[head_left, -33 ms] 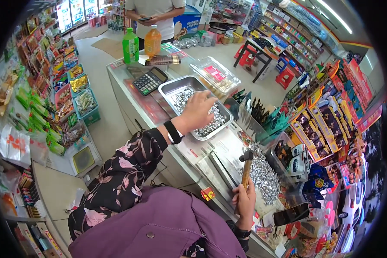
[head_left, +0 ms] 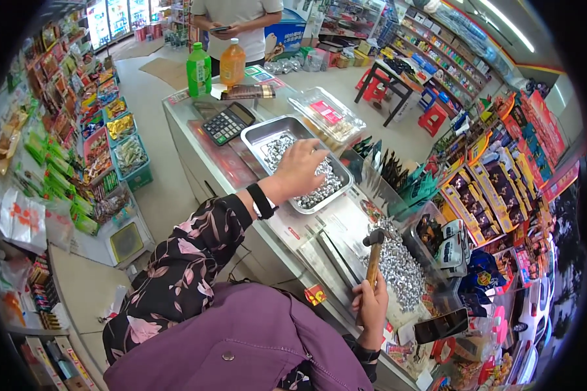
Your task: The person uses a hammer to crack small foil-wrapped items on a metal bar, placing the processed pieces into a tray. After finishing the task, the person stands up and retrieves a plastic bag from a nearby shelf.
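Observation:
My left hand (head_left: 300, 168) is over a shallow metal tray (head_left: 257, 133) that holds many small silvery metal pieces (head_left: 319, 192). Its fingers are bent and apart, with nothing visible between them, and the hand hides part of the pieces. My right hand (head_left: 372, 301) is closed round the wooden handle of a small hammer (head_left: 373, 260), whose dark head points away from me. Beside the hammer, a large loose heap of similar silvery pieces (head_left: 401, 270) covers the counter. A long metal bar or strip (head_left: 338, 255) lies left of the hammer.
On the glass counter (head_left: 176, 107) stand a calculator (head_left: 228, 124), a green bottle (head_left: 199, 72), an orange bottle (head_left: 232, 63) and a clear plastic box (head_left: 326, 116). A dark phone (head_left: 441, 326) lies near my right hand. Across the counter stands a person (head_left: 238, 26). Packaged goods line both sides.

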A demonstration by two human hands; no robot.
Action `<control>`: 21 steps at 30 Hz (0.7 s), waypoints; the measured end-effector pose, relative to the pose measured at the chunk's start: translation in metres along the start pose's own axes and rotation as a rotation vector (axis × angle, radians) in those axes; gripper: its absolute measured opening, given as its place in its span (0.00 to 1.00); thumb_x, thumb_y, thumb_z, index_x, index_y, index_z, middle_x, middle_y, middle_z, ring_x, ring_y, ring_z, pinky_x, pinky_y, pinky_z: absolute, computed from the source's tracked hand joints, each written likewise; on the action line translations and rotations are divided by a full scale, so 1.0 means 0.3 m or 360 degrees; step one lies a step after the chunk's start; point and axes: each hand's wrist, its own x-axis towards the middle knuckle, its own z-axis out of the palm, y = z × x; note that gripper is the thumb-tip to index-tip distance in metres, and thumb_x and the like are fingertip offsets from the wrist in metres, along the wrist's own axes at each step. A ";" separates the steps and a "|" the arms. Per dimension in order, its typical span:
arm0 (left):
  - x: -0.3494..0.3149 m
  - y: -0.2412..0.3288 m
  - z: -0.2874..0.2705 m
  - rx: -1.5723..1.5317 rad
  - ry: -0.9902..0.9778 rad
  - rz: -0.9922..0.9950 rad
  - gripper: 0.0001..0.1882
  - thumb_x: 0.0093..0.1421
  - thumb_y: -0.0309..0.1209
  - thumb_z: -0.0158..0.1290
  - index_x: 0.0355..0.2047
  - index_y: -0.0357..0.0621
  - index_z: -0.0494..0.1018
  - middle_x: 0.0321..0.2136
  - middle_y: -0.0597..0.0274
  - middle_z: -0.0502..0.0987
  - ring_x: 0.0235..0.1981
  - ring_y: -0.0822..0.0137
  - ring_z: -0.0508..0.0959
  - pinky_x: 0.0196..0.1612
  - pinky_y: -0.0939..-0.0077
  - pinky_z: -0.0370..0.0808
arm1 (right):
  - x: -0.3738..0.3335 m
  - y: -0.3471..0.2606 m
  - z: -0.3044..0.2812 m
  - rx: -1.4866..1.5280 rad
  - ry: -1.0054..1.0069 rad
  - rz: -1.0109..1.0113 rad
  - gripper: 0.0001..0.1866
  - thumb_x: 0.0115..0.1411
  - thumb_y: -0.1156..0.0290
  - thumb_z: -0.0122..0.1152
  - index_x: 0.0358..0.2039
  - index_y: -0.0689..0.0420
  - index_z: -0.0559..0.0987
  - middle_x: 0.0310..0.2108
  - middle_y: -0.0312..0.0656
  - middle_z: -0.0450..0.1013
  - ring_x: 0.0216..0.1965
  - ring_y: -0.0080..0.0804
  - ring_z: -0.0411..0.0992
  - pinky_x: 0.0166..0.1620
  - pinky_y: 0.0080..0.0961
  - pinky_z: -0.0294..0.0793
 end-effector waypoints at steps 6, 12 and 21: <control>-0.081 -0.020 0.011 -0.0168 -0.0193 0.0090 0.15 0.50 0.35 0.57 0.39 0.46 0.75 0.44 0.55 0.73 0.48 0.54 0.69 0.52 0.60 0.64 | 0.023 -0.013 0.001 -0.0089 0.0010 -0.0014 0.26 0.63 0.71 0.49 0.61 0.58 0.58 0.24 0.39 0.72 0.14 0.17 0.64 0.16 0.13 0.63; -0.176 -0.121 -0.142 -0.0514 -0.0469 -0.0023 0.15 0.52 0.35 0.57 0.39 0.44 0.75 0.41 0.55 0.74 0.46 0.55 0.71 0.51 0.64 0.65 | 0.060 -0.058 -0.017 -0.0461 0.0188 -0.0053 0.29 0.58 0.74 0.51 0.61 0.57 0.59 0.26 0.40 0.71 0.17 0.20 0.66 0.19 0.17 0.66; -0.293 -0.338 -0.420 -0.0541 -0.0364 -0.0319 0.13 0.54 0.35 0.57 0.37 0.42 0.75 0.38 0.57 0.76 0.42 0.58 0.73 0.47 0.68 0.69 | 0.192 -0.010 0.010 -0.0808 0.0307 -0.0032 0.32 0.53 0.74 0.54 0.61 0.56 0.61 0.28 0.42 0.72 0.21 0.25 0.69 0.24 0.23 0.69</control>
